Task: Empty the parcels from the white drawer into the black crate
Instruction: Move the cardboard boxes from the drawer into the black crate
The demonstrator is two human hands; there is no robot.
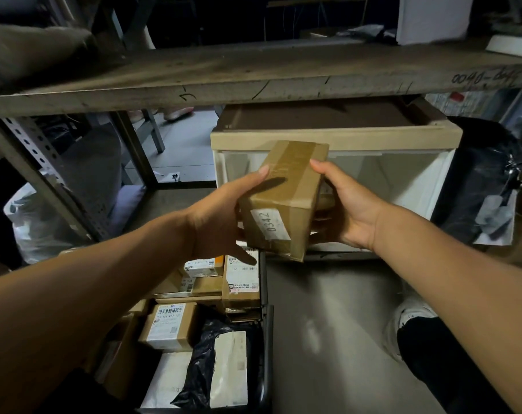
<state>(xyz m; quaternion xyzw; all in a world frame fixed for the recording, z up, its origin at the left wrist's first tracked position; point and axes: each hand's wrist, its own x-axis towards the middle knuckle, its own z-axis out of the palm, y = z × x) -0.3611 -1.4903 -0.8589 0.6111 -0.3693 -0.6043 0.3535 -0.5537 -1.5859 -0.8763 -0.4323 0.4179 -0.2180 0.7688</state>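
A taped brown cardboard parcel [283, 192] with a white label reading 0342 hangs in the air in front of the white drawer [412, 186]. My left hand [223, 216] grips its left side, thumb on top. My right hand [346, 204] holds its right side, thumb on the top edge. The drawer stands pulled out under a tan-topped cabinet, and its visible inside looks bare. Below left sits the black crate [265, 324], holding several cardboard parcels, white packets and a black plastic bag.
A worn wooden shelf board [253, 79] runs across just above the drawer. A perforated metal upright [44, 174] stands at left with a white plastic bag beside it. Black bagged parcels [480, 180] lie right of the drawer. My shoe [415, 312] rests on the grey floor.
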